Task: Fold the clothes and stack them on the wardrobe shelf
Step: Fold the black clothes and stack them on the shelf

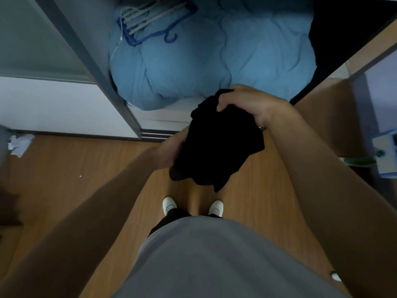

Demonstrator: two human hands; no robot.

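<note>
Hands hold a bunched black cloth garment (217,147): right hand (249,104) clenched above, left hand (171,149) gripping beneath; shake it flat before folding.

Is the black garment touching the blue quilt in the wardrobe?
Apart. The head view shows the black garment held in the air by both hands, right hand and left hand, in front of the wardrobe; pale shelf edge shows between it and the blue quilt.

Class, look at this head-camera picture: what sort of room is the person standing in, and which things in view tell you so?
Probably a bedroom, at an open wardrobe. A bulky blue duvet is stored inside with blue hangers on it, and both hands hold a black garment over a wooden floor.
</note>
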